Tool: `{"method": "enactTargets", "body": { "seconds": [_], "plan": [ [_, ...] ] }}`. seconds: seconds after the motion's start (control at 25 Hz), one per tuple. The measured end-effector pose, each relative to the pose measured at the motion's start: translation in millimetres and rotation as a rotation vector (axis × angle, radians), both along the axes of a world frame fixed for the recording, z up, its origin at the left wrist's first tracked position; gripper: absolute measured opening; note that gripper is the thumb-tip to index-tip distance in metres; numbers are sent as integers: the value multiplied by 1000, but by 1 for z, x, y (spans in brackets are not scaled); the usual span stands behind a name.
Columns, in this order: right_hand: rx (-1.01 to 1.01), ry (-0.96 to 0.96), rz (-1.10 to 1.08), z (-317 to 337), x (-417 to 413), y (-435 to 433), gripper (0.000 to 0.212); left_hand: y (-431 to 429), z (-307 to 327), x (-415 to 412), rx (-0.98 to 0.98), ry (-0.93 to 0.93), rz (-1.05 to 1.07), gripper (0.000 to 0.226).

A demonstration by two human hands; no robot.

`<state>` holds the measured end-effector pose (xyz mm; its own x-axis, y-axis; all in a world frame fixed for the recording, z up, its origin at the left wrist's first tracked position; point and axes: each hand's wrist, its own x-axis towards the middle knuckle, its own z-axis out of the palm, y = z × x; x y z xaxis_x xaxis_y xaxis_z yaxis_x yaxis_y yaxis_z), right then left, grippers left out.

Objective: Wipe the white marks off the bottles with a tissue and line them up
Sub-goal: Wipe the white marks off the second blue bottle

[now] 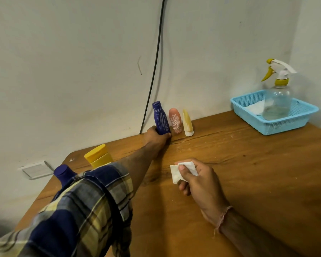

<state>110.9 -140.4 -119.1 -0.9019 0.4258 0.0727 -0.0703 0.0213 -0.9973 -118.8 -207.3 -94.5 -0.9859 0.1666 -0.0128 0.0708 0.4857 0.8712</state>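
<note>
Corner of a plain indoor room, most likely in a home. A worn wooden table [248, 173] is set into the angle of a whitish painted wall [72, 62] — scuffed and stained in places. A black cable [156, 62] is run loose down the wall to the table edge, and a white wall plate [36, 169] is fixed low beside the table. Household goods are seen on the table: small plastic bottles [175, 120], and a blue plastic basket [285, 127] in which a spray bottle [278, 101] is stood.
</note>
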Motion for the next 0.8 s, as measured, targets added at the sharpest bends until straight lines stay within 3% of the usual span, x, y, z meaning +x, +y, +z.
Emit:
{"method": "enactTargets", "body": {
  "seconds": [0.16,0.28,0.4,0.6,0.8],
  "plan": [
    [-78,23,-48,6,0,-1,14,-26,2,55,112,117,-35,66],
    [-32,49,-111,6,-1,2,18,-63,-1,115,185,95,-60,66],
    [195,158,-125,4,2,4,19,-104,-6,167,290,-3,-82,50],
    [768,431,4,6,14,-8,25,-141,-10,207,393,-124,-131,29],
    [930,546,136,2,19,-12,23,-139,-13,209,393,-43,-216,31]
  ]
}}
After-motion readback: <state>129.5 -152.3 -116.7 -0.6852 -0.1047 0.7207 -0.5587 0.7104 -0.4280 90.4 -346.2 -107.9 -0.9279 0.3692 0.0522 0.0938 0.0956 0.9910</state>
